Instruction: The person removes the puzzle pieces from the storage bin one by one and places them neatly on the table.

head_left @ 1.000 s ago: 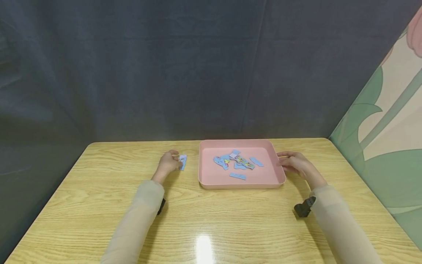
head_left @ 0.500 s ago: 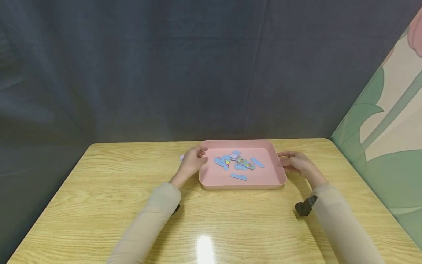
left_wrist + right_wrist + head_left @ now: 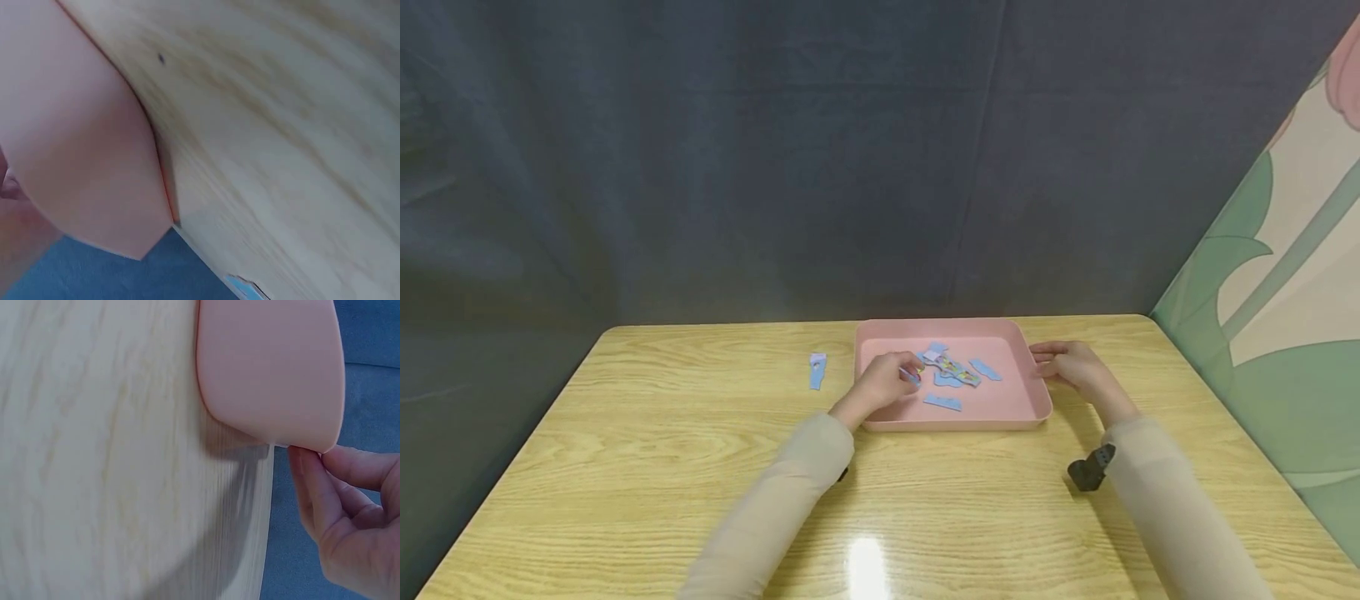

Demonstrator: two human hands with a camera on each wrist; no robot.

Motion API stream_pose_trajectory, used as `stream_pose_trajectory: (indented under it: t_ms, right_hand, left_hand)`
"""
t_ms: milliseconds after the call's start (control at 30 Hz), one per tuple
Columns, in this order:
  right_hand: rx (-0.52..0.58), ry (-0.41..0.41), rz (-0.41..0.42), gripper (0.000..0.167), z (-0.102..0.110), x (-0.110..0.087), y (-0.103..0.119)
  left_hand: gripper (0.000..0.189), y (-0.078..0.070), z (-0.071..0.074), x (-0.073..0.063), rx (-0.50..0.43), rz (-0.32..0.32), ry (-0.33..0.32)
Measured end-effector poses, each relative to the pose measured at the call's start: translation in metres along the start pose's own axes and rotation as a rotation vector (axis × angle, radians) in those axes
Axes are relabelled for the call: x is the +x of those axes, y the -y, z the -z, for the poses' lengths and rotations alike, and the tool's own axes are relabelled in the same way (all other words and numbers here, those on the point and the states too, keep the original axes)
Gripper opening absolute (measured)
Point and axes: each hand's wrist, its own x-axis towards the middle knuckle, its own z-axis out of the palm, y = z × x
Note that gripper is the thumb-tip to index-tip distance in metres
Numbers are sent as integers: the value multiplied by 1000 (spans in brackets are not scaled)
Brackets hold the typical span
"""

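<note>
My left hand [image 3: 886, 382] is over the left part of a pink tray [image 3: 955, 421], its fingertips down at a blue puzzle piece [image 3: 910, 377] that they partly cover. Whether the fingertips touch that piece I cannot tell. Just right of them several blue and multicoloured flat puzzle pieces [image 3: 951, 368] lie overlapping. Against the tray's right end is my right hand [image 3: 1075, 371]; in the right wrist view its fingertips [image 3: 306, 453] touch the outer wall by the rim, with the thumb close by. The left wrist view shows the tray's outer wall [image 3: 94, 162], which hides most of that hand.
One blue and lilac puzzle piece [image 3: 817, 372] lies on the wooden table [image 3: 662, 450] left of the tray. Single blue strips [image 3: 942, 402] lie apart inside the tray. A dark curtain [image 3: 790, 167] hangs behind the table, and a floral wall [image 3: 1285, 317] stands at the right.
My left hand has moved right, from the piece on the table over the tray's left rim and down to the pieces inside. That table piece stayed behind. The right hand has stayed at the tray's end.
</note>
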Motion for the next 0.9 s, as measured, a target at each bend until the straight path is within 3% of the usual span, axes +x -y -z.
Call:
stream_pose_trajectory:
  t_ms: [500, 700, 900]
  right_hand:
    - [2, 16, -9, 57, 2, 2, 0]
    - [-25, 24, -11, 56, 2, 1, 2]
    - [-19, 27, -15, 57, 2, 2, 2]
  left_hand:
    - [31, -9, -23, 9, 34, -6, 125]
    - [30, -14, -25, 9, 101, -9, 132]
    - [25, -14, -26, 9, 109, 10, 164]
